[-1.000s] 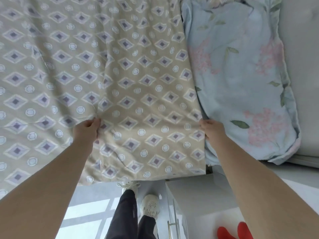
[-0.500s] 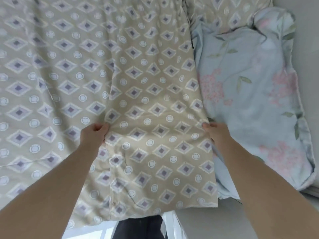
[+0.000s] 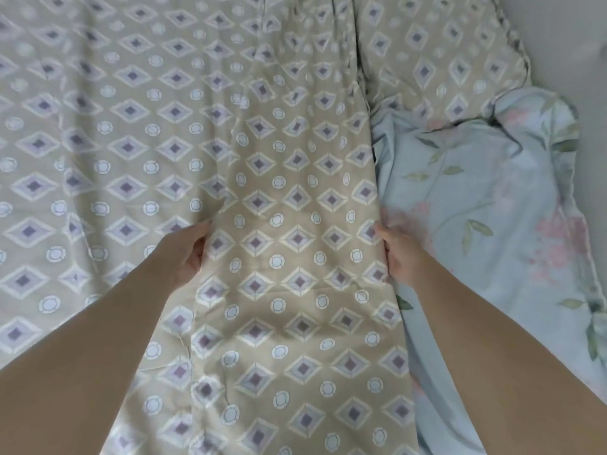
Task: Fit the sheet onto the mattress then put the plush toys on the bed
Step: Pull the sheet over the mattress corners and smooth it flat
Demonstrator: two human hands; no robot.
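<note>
A beige sheet (image 3: 289, 178) with purple diamonds and white rings covers most of the view, spread over the bed and creased into long folds. My left hand (image 3: 184, 251) pinches a fold of it near the middle. My right hand (image 3: 399, 254) grips the sheet's right edge where it meets the floral bedding. Both arms reach forward from the bottom of the view. No plush toys are in sight.
A light blue floral pillow or quilt (image 3: 492, 218) lies along the right side of the bed. A pillow in the same beige pattern (image 3: 440, 60) sits at the top right. A pale wall (image 3: 565, 44) borders the bed on the right.
Both hands have carried the sheet forward over the bed. The view has tilted up, so the floor, my shoes and the white cabinet have dropped out of sight and the beige pillow has appeared.
</note>
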